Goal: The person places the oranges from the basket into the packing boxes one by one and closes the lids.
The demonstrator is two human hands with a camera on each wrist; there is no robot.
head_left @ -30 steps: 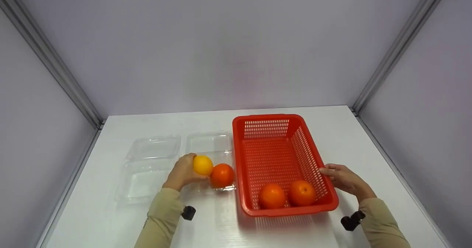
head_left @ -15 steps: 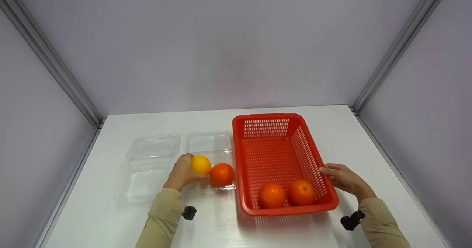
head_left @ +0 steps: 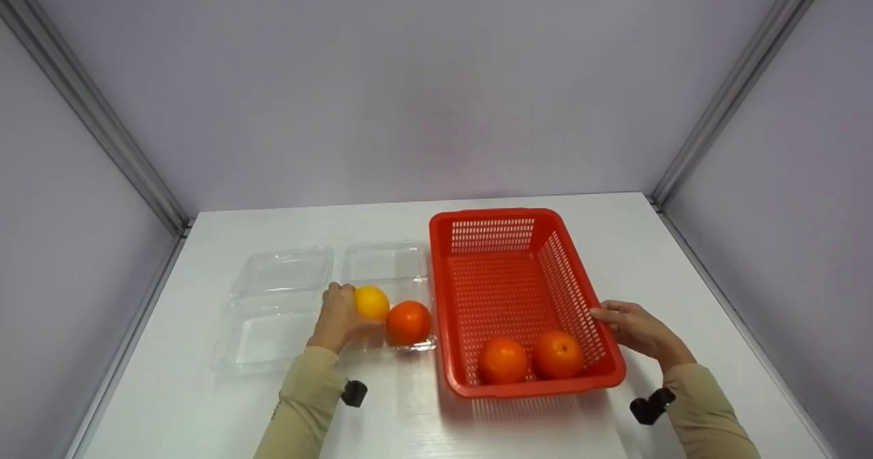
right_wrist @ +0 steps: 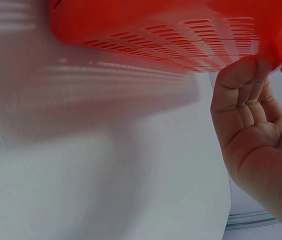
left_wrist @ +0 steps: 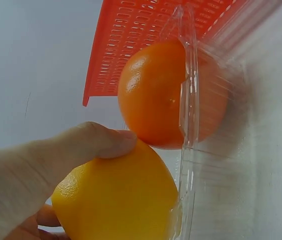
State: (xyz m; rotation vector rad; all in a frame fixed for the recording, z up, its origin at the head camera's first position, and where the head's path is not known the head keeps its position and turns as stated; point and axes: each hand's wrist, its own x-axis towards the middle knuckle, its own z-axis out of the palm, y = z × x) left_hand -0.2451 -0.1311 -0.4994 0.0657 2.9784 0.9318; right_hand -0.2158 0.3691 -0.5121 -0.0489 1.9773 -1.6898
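Note:
My left hand (head_left: 337,319) holds a yellow orange (head_left: 372,303) at the front part of a clear plastic clamshell box (head_left: 385,262). In the left wrist view the thumb (left_wrist: 98,140) lies on the yellow fruit, with fingers partly hidden behind it. A deeper-coloured orange (head_left: 408,322) sits in the same box, close beside the yellow one. On the right, my right hand (head_left: 638,329) grips the rim of a red perforated basket (head_left: 440,295), thumb on top and fingers below. Two more oranges (head_left: 503,361) lie at the basket's near end.
A second clear clamshell box (head_left: 269,333) lies open at the left, its lid folded back. White table (head_left: 395,418) shows in front of the boxes and basket. Grey-white walls (head_left: 436,91) enclose the back and both sides.
My left hand and the yellow orange have shifted slightly left and away from me. The other orange in the box has moved a touch left. My right hand keeps its grip on the basket.

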